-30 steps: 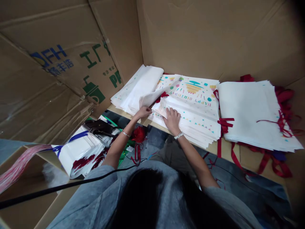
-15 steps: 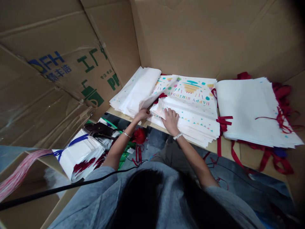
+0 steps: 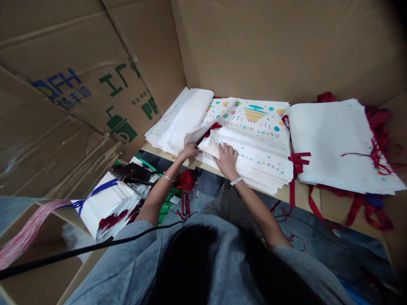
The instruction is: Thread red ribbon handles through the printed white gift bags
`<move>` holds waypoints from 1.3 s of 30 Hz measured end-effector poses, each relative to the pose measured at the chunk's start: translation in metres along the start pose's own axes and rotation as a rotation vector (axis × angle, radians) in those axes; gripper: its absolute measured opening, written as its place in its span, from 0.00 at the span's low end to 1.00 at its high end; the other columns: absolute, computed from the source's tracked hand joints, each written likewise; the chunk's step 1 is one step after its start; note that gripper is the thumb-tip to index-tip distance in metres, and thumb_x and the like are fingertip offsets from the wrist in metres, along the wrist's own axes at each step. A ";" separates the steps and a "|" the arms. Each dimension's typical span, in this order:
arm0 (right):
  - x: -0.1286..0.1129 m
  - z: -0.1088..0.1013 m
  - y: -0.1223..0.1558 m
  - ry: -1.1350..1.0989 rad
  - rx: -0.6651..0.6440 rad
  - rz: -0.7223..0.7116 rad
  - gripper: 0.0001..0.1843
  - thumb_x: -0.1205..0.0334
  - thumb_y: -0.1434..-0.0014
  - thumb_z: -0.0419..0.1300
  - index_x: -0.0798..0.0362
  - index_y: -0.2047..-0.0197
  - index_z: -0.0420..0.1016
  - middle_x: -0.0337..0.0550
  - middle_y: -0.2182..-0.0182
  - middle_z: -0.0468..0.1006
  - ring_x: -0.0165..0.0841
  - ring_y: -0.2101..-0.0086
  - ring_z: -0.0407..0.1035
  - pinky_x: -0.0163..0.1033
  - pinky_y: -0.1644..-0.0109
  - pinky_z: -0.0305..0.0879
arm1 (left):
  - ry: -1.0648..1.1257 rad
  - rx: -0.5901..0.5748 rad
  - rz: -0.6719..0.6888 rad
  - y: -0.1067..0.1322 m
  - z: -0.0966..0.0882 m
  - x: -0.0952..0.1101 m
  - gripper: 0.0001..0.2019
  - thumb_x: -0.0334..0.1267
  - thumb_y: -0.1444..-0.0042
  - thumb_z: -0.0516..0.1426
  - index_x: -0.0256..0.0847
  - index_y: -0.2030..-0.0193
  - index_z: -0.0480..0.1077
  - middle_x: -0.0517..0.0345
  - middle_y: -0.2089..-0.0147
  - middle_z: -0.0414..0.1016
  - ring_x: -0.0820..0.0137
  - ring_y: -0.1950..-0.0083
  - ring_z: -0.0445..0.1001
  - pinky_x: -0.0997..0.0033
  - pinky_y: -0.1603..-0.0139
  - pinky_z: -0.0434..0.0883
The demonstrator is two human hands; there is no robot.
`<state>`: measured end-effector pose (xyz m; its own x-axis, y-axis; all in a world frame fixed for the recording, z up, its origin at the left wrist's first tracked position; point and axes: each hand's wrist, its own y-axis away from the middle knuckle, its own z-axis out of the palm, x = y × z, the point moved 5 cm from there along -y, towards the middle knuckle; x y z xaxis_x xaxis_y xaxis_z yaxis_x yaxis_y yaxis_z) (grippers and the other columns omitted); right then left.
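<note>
Brown corrugated cardboard sheets (image 3: 254, 46) are propped behind the light wooden bench (image 3: 305, 199), and a black cable (image 3: 79, 250) is slung beside a white bundle (image 3: 104, 209) bound with blue tape.

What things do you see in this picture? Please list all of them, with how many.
Birthday-print bags: one stack, white with many colours, middle of the board.
Plain white bags: one stack, white with red handles, right.
Folded bags: one stack, white, left of the printed stack.
Board: one, tan, under the stacks.
Cardboard walls: several, brown, behind and left.
Bag pile: one, white with blue and red, lower left.
Cable: one, black, across the front.
Left hand: one, on a bag's folded edge.
Right hand: one, on the printed stack.
</note>
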<state>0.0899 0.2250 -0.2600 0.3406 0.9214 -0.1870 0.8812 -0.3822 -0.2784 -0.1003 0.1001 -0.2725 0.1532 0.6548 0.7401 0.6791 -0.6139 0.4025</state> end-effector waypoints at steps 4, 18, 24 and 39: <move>-0.003 0.003 0.002 0.014 0.007 -0.005 0.42 0.39 0.28 0.50 0.63 0.24 0.57 0.68 0.29 0.60 0.57 0.37 0.54 0.57 0.37 0.51 | 0.260 -0.068 -0.054 0.003 0.004 0.009 0.01 0.31 0.45 0.60 0.36 0.66 0.73 0.53 0.71 0.78 0.68 0.65 0.78 0.72 0.59 0.74; -0.001 0.001 -0.002 -0.002 0.019 0.036 0.32 0.54 0.29 0.57 0.57 0.26 0.62 0.63 0.30 0.63 0.55 0.39 0.57 0.56 0.38 0.53 | -0.212 0.036 0.108 0.012 -0.002 0.006 0.12 0.37 0.57 0.71 0.40 0.75 0.72 0.60 0.75 0.70 0.69 0.70 0.68 0.72 0.69 0.62; -0.001 0.000 -0.001 0.007 0.013 0.029 0.33 0.53 0.29 0.58 0.58 0.26 0.62 0.64 0.31 0.64 0.55 0.39 0.57 0.55 0.39 0.53 | -0.225 0.036 0.069 0.008 -0.001 0.012 0.11 0.37 0.52 0.68 0.40 0.77 0.71 0.59 0.77 0.71 0.69 0.71 0.68 0.72 0.69 0.62; -0.002 0.005 0.001 -0.029 0.031 0.013 0.37 0.47 0.28 0.54 0.60 0.25 0.60 0.65 0.30 0.62 0.56 0.37 0.55 0.58 0.37 0.51 | -0.107 0.050 -0.007 0.010 -0.008 0.019 0.12 0.33 0.54 0.66 0.38 0.81 0.68 0.59 0.81 0.66 0.70 0.73 0.65 0.72 0.71 0.61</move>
<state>0.0884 0.2230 -0.2642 0.3414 0.9142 -0.2183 0.8661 -0.3962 -0.3047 -0.0967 0.1028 -0.2504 0.2219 0.7038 0.6748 0.7149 -0.5881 0.3783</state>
